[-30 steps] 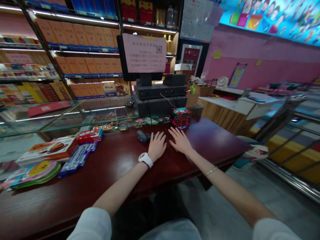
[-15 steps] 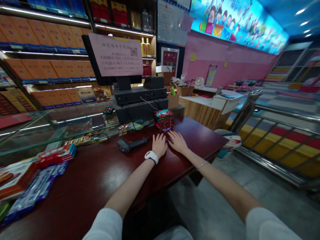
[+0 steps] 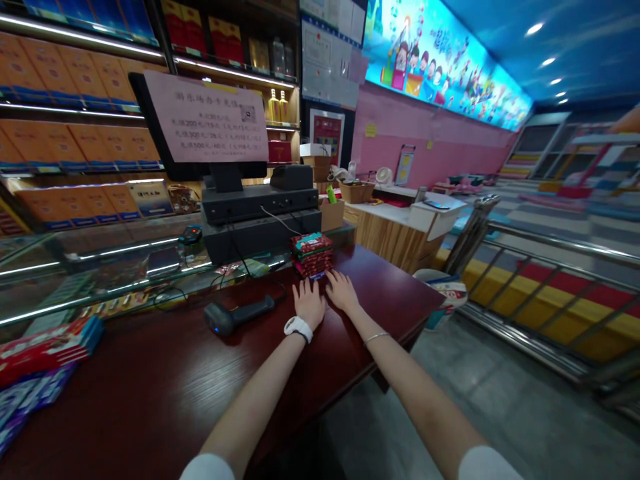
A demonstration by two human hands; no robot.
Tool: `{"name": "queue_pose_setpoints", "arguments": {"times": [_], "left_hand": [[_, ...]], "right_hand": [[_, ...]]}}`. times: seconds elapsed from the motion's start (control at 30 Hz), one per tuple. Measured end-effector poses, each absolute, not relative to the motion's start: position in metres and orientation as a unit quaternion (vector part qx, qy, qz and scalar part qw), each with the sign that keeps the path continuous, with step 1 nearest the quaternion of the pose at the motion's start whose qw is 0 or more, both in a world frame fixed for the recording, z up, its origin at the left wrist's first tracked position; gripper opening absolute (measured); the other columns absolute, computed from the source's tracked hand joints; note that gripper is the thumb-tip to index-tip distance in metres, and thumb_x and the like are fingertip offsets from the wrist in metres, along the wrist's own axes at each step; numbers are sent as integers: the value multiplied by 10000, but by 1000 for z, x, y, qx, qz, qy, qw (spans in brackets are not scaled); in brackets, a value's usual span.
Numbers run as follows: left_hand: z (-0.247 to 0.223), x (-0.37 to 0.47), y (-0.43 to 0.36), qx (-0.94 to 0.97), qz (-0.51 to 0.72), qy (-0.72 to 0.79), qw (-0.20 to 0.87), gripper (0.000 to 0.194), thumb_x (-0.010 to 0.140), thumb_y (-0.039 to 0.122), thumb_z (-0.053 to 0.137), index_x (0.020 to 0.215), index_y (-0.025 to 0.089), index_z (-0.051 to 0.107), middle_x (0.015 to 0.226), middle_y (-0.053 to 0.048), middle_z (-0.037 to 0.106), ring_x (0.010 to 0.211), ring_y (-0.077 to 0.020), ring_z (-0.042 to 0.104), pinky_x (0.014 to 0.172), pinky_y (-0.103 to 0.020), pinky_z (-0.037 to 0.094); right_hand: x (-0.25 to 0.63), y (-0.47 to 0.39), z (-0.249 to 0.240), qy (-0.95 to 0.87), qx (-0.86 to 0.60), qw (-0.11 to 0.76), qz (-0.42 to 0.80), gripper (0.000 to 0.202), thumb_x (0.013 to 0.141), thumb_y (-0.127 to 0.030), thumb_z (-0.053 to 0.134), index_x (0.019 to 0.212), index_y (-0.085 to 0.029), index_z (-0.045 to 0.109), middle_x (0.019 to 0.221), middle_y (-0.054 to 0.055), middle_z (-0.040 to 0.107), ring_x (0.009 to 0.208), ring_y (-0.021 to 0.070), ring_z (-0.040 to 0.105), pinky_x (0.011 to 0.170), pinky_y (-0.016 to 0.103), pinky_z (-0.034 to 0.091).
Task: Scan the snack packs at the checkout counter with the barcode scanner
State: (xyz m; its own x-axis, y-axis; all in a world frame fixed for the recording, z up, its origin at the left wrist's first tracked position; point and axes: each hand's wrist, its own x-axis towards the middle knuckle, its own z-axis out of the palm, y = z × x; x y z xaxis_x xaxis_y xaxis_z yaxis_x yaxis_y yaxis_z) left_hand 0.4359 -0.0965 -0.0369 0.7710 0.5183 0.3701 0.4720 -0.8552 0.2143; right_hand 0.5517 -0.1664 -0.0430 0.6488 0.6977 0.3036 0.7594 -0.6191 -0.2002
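Dark red, glossy wood makes up the tabletop (image 3: 165, 393) beneath two bare forearms that reach forward from white sleeves. The left hand (image 3: 309, 307) is palm down, its fingers extended and slightly spread. The right hand (image 3: 342, 293), just beside it, is also palm down, fingers stretched out and a little curved, the fingertips pointing ahead and inward. A white watch (image 3: 299, 329) circles the left wrist, and a thin silvery bracelet (image 3: 376, 339) circles the right.

Directly ahead of both hands, close to the fingertips, stands a neat stack of red packets (image 3: 313, 255), the top one marked with teal. A blue-purple packet (image 3: 317, 275) shows at the base of the stack, on the side facing the fingers. Whether any fingertip touches the pile is hard to tell.

To the left of the left hand, and apart from it, a black handheld scanner (image 3: 237, 315) lies on the wood with a small blue light glowing at its head. Well apart on the far left of that hand, red-and-white packages (image 3: 47, 350) rest beside blue-and-white wrappers (image 3: 35, 400), partly cut off by the edge of view.

Beyond the hands, ahead and to the left, a pink printed sign (image 3: 207, 120) covers the back of a black monitor. Off to the right of the right hand runs a metal railing (image 3: 545, 257).
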Motion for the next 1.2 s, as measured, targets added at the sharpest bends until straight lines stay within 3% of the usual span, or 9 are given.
{"name": "queue_pose_setpoints", "arguments": {"times": [0.23, 0.47, 0.87, 1.03, 1.2], "left_hand": [[-34, 441, -102, 938, 167, 294, 77, 544, 932, 323, 458, 1446, 147, 441, 1505, -194, 423, 1407, -333, 383, 1181, -515, 244], [-34, 446, -94, 944, 138, 277, 113, 563, 951, 298, 390, 1493, 150, 356, 1552, -157, 357, 1447, -283, 327, 1189, -525, 228], [-30, 432, -89, 935, 151, 266, 179, 618, 884, 244, 464, 1483, 140, 350, 1598, -143, 250, 1468, -313, 266, 1183, -548, 231], [-25, 407, -90, 929, 180, 259, 194, 668, 863, 205, 481, 1502, 135, 298, 1618, -151, 174, 1477, -321, 235, 1169, -523, 282], [-20, 374, -83, 922, 256, 230, 177, 719, 842, 186, 484, 1512, 88, 244, 1633, -161, 90, 1499, -308, 148, 1191, -462, 280]], "right_hand": [[556, -165, -42, -425, -896, 127, -27, 569, 963, -320, 359, 1525, -290, 278, 1575, 46, 351, 1443, 297, 304, 1157, 538, 236], [555, -165, -40, -428, -895, 126, -3, 577, 971, -341, 336, 1537, -280, 244, 1595, 28, 308, 1463, 300, 264, 1172, 555, 198], [559, -171, -45, -486, -833, 250, -83, 621, 838, -205, 488, 1456, -202, 420, 1525, 111, 421, 1408, 240, 373, 1146, 480, 321], [536, -172, -44, -495, -811, 290, -116, 704, 816, -171, 458, 1504, -253, 331, 1561, 84, 365, 1437, 252, 330, 1157, 543, 277], [502, -163, -29, -521, -781, 317, -135, 755, 802, -146, 431, 1531, -238, 259, 1597, 78, 288, 1462, 228, 279, 1179, 514, 248]]}}
